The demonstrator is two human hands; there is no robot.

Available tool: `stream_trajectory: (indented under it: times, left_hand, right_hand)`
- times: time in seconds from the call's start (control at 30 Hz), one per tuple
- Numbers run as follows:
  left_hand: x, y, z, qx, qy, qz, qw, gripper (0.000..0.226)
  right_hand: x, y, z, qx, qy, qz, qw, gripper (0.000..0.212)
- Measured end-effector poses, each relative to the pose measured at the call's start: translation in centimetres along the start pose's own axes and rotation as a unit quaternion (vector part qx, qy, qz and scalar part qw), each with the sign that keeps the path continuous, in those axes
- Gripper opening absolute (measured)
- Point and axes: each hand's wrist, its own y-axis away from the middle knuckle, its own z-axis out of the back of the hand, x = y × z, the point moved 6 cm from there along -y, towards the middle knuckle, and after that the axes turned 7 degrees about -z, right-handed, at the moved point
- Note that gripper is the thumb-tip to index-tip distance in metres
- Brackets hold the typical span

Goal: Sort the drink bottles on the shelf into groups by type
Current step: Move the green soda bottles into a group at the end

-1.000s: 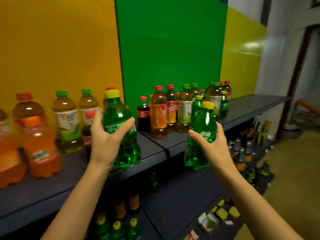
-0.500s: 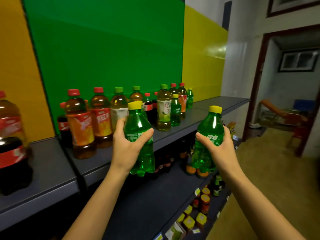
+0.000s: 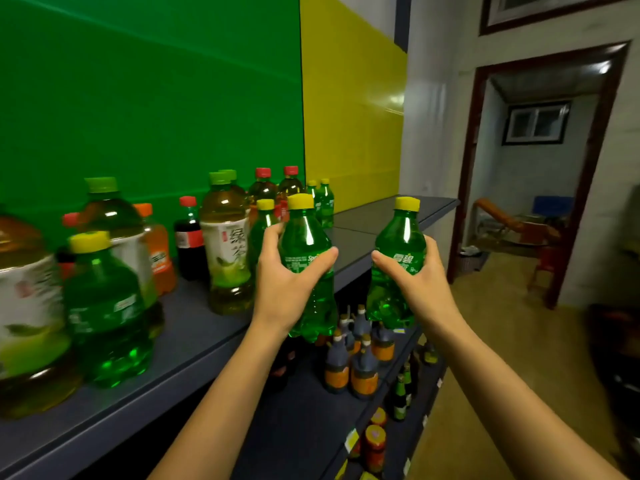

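Fingers (image 3: pixel 271 237) apparently curled behind green bottles (image 3: pixel 304 233).

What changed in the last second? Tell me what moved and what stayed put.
The left hand and right hand carried the left green bottle and right green bottle rightward along the shelf toward its bare end; the orange wall panel left the view, a doorway came in. Both grips stayed, nothing let go. The standing bottles stayed untouched.

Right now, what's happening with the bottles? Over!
Left hand grips one green bottle. Right hand grips second green bottle. Both held off the shelf. Nothing blocking.
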Motion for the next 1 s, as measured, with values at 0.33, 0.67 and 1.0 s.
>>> stream_trajectory:
  times: [0.33, 0.67, 1.0]
  left_hand:
    - [7.8, -9.3, -9.7, -0.001, -0.057, 0.003, 0.998, 0.060]
    - [14.4, -15.0, -14.9, -0.061, -0.142, -0.013, 0.988, 0.061]
    - [20.4, -19.3, -15.5, -0.143, -0.256, 0.020, 0.956, 0.059]
  right_hand:
    - [-4.7, -15.0, 1.8, 0.042, -0.015, -0.006, 0.999, 0.062]
    - [-11.4, -27.9, -1.1, 0.161, -0.019, -0.011, 0.987, 0.089]
    - [-15.3, -35.9, -6.5, 0.327, -0.052, -0.006, 0.944, 0.064]
